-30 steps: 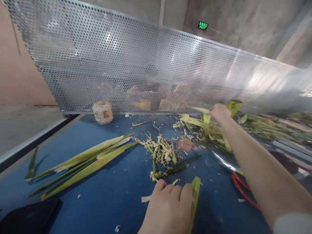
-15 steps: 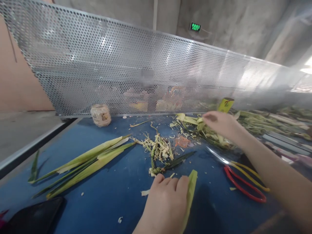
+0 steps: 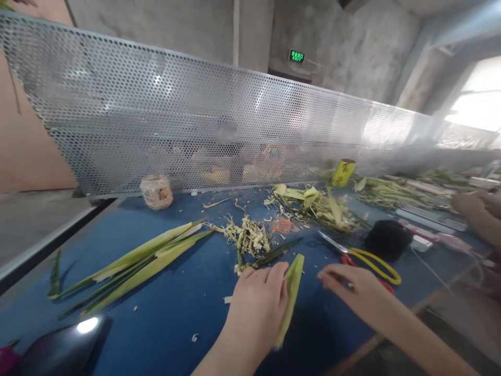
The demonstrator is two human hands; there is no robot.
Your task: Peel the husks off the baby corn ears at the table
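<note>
My left hand (image 3: 256, 305) rests on the blue table (image 3: 188, 292), fingers curled around a light green leaf strip (image 3: 288, 295) that stands along its right side. My right hand (image 3: 348, 284) hovers low just right of that strip, fingers loosely bent and blurred, holding nothing that I can see. Directly behind it lie scissors with yellow and red handles (image 3: 368, 261). A bundle of long green leaves (image 3: 136, 261) lies to the left of my left hand.
A heap of shredded leaf scraps (image 3: 250, 237) and more trimmings (image 3: 317, 203) lie mid-table. A twine ball (image 3: 156, 191) and yellow cup (image 3: 343, 172) stand by the perforated metal screen (image 3: 195, 120). A black lump (image 3: 387, 239) sits right. Another person's hands (image 3: 477, 209) work at far right.
My right hand has drawn back from the trimmings pile at the far side to a spot beside the leaf strip. The view has swung right. My left hand has kept its hold.
</note>
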